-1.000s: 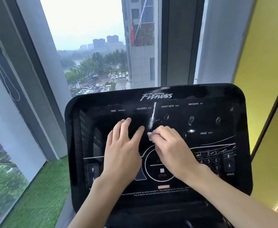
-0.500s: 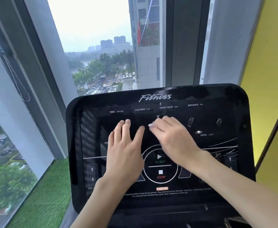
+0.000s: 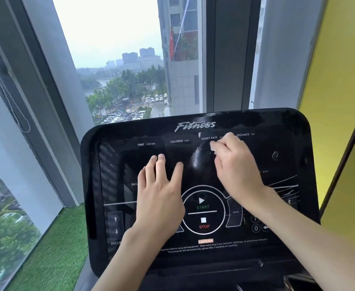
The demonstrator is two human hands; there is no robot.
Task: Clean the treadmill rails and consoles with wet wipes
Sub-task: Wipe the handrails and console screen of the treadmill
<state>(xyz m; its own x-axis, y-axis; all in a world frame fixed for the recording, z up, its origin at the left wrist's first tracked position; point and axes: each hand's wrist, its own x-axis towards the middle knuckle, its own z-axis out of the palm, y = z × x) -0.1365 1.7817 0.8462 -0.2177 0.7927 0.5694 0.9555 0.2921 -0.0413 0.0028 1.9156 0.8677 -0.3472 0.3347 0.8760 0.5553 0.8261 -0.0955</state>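
Left hand: your left hand (image 3: 159, 198) lies flat on the console (image 3: 298, 133), nearest you, with the fingers straight, lightly spread and gripping nothing. It looks placed there to brace you and steady the panel.
Buttons: the round start and stop ring (image 3: 202, 208) sits just beside that hand's thumb edge, between your wrists. Your palm rests off it, probably so nothing gets pressed.
Right hand: your right hand (image 3: 235, 166) reaches further up the panel, its fingers curled round the wipe (image 3: 212, 147) and pressing it to the glossy face.
Wipe: it is a small white wad that shows only at your right fingertips, just under the heart rate label. It is bunched tight, likely for firmer rubbing.
Stage: I judge you are mid-console, working the upper row. The area right of your right hand appears not yet wiped.
Rails: they are not in view.
Beyond: the window (image 3: 117, 59) stands past your fingertips, the green floor (image 3: 52, 259) lies left of your left hand, and the yellow wall (image 3: 340, 101) is right of your right hand.
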